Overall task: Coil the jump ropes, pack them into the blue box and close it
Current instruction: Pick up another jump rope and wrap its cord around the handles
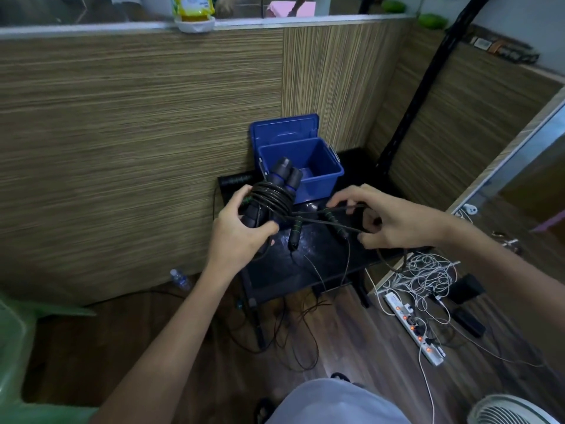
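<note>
Nearest the camera, in front of the blue box (301, 166), both forearms are stretched forward over the black table (308, 264). The left hand (237, 237) is curled round the lower ends of two thick black handles (282, 174), thumb across the front, so its grip is closed on the bundle; a black rope coil (272, 198) is wound round the handles just above the fingers. The handles are held almost upright, their long axis tilted slightly away, with the capped tops pointing toward the box and overlapping its front left corner. To the right of that bundle, the right hand (394, 220) is held palm down, and the free rope strand (342, 208) is pinched between thumb and fingertips; the strand is run leftward to the coil. Beneath the strand, two thinner handles with green bands (334, 221) are laid on the table in front of the box, their cords trailing over the near edge. No legible writing can be made out on the ropes or box. The box is set at the table's far edge, open, its lid (284, 130) leaned upright against the wood-grain wall (137, 133).
</note>
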